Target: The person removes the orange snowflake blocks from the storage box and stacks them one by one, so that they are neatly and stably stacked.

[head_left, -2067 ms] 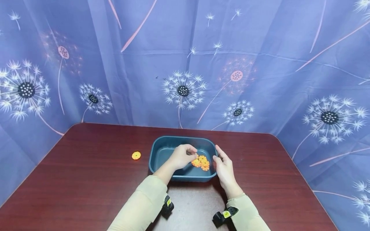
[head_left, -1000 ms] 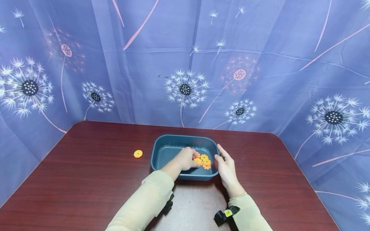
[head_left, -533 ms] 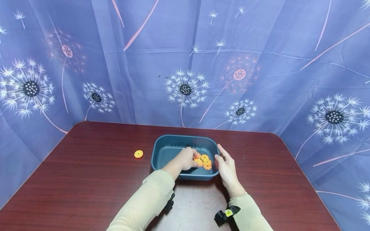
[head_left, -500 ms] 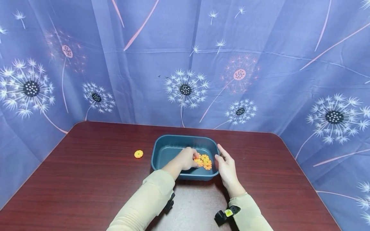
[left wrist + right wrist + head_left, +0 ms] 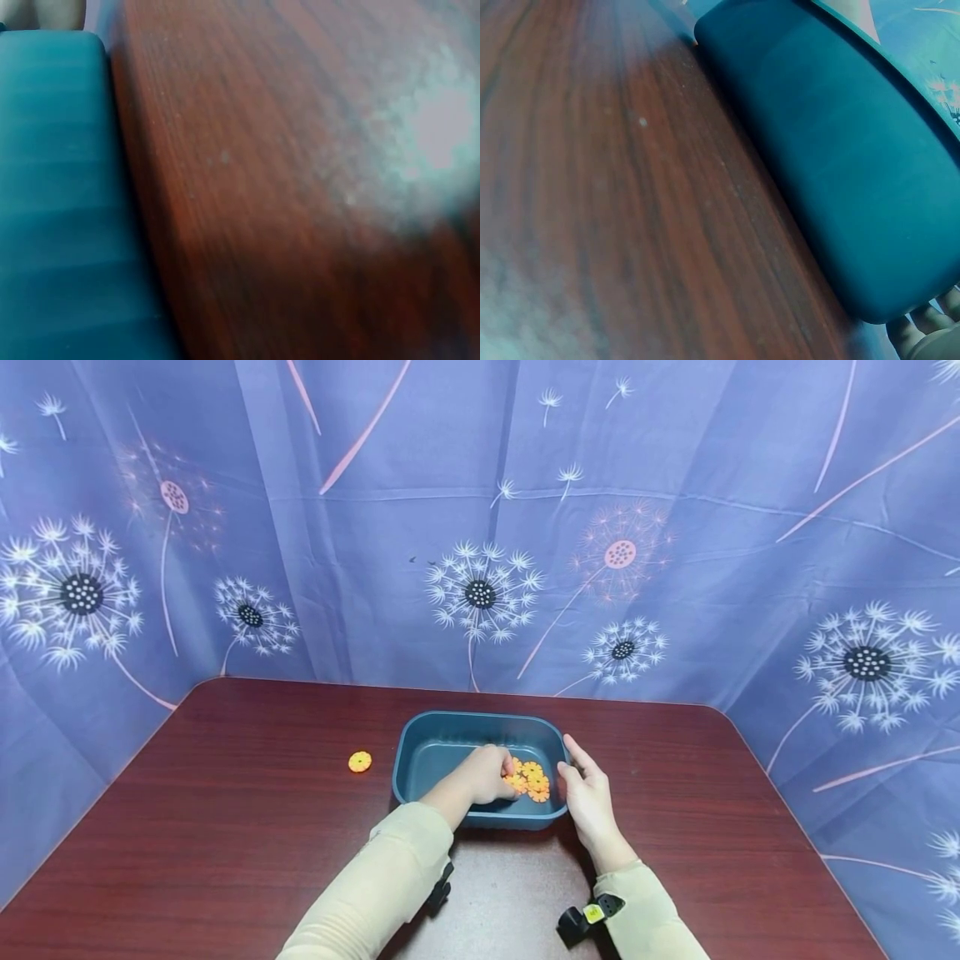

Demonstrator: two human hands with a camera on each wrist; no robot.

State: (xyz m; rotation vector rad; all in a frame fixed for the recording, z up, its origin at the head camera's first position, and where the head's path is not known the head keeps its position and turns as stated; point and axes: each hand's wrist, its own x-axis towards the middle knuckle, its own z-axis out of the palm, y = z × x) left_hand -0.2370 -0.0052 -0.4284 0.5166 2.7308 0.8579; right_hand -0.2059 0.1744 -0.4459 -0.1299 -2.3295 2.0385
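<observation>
A dark teal rectangular bin stands on the table, and its outer side fills much of the right wrist view. Several yellow-orange flower-shaped discs lie together at its right end. My left hand reaches down into the bin, with thumb and forefinger curled at the left edge of these discs, around one of them; the other fingertips are hidden. At the right end wall, my right hand grips the bin, its thumb at the rim and its fingers along the outside. Some of these fingers show under the bin's corner in the right wrist view.
One more flower-shaped disc lies alone on the dark red wooden table, left of the bin. A blue curtain with a dandelion print hangs behind the table and along both sides.
From 2.1 s ago, my left hand has lowered from above the discs to among them; over the last second it barely moves. My right hand keeps its grip on the bin.
</observation>
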